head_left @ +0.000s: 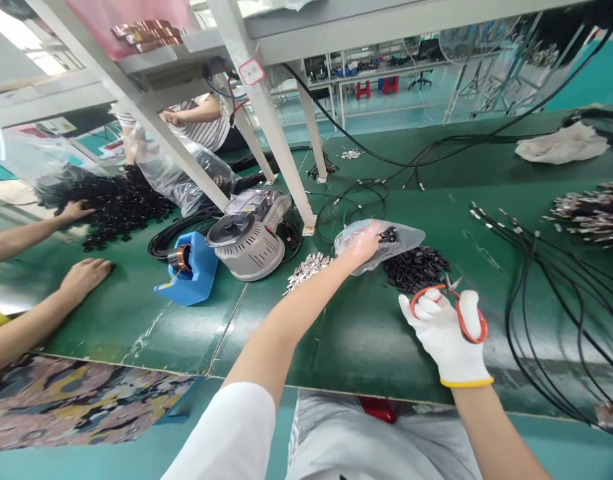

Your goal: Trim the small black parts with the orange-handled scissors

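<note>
My left hand point(362, 248) is bare and reaches forward, its fingers closed on a clear plastic bag point(404, 235) that holds small black parts. A heap of the same black parts point(417, 268) lies on the green bench just right of the bag. My right hand point(444, 330) wears a white glove and grips red-handled scissors point(464, 308), fingers through the loops, blades pointing towards the heap. A small pile of silver metal pieces point(306, 270) lies left of my left forearm.
A grey tape dispenser point(249, 240) and a blue holder point(189, 267) stand left of centre. Black cables point(541, 267) spread at right. Another person's two hands point(84, 273) rest at the left; a third person in a striped shirt point(201, 123) works behind. White frame legs point(281, 147) cross the bench.
</note>
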Demonstrator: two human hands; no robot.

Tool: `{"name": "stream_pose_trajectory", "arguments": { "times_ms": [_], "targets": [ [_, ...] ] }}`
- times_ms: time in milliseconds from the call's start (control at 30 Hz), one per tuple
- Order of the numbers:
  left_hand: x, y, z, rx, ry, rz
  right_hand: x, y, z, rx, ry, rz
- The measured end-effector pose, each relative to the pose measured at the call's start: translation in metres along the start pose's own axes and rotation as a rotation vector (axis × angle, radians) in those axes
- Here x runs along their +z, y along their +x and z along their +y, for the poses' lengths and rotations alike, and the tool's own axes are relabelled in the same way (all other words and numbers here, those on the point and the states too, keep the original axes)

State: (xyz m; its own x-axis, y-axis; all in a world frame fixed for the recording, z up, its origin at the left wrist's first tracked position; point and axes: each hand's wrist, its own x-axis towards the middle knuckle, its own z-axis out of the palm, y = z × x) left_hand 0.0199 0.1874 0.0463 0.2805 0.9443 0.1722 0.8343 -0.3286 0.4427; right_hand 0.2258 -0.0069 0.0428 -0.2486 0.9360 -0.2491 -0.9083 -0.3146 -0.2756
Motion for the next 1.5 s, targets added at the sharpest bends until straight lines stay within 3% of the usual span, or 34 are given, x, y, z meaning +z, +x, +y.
{"name": "stream_pose_trajectory", "arguments": {
  "times_ms": [100,200,233,267,367,467,567,700,833,933,1067,1233,1367,1500],
  "targets": [
    [-0.025,-0.023,0.012,0.104,-0.040,0.079,-0.003,-0.001,-0.004,-0.053,0.028,0.061],
    [-0.044,-0.071,0.031,0.230,-0.124,0.295,-0.007,-0.001,-0.012,-0.159,0.107,0.093],
    [-0.044,-0.089,0.037,0.269,-0.157,0.302,-0.009,-0.001,-0.014,-0.173,0.132,0.089],
    [-0.042,-0.105,0.041,0.299,-0.187,0.257,-0.010,-0.002,-0.015,-0.170,0.148,0.079],
    [-0.016,-0.133,0.042,0.295,-0.216,-0.022,-0.013,-0.002,-0.017,-0.144,0.154,0.050],
    [0.016,-0.132,0.034,0.233,-0.190,-0.155,-0.015,-0.004,-0.016,-0.150,0.128,0.041],
    [0.030,-0.125,0.032,0.221,-0.207,-0.102,-0.014,-0.006,-0.015,-0.164,0.103,0.032],
    [0.025,-0.140,0.037,0.136,-0.329,0.036,-0.008,-0.004,-0.005,-0.181,-0.108,0.017],
    [0.018,-0.160,0.036,-0.096,-0.663,-0.021,-0.009,0.002,0.013,-0.357,-0.504,0.115],
    [0.019,-0.170,0.032,-0.168,-0.862,-0.040,-0.011,0.002,0.023,-0.471,-0.661,0.126],
    [0.021,-0.174,0.028,-0.237,-1.118,-0.049,-0.007,-0.007,0.029,-0.421,-0.873,0.043],
    [0.016,-0.175,0.025,-0.252,-1.281,-0.084,0.006,-0.013,0.039,-0.332,-1.100,-0.019],
    [0.011,-0.177,0.026,-0.210,-1.432,-0.059,0.002,-0.010,0.044,-0.350,-1.179,-0.038],
    [0.014,-0.179,0.026,-0.163,-1.298,-0.039,0.001,-0.009,0.035,-0.316,-1.554,0.006]
  ]
}}
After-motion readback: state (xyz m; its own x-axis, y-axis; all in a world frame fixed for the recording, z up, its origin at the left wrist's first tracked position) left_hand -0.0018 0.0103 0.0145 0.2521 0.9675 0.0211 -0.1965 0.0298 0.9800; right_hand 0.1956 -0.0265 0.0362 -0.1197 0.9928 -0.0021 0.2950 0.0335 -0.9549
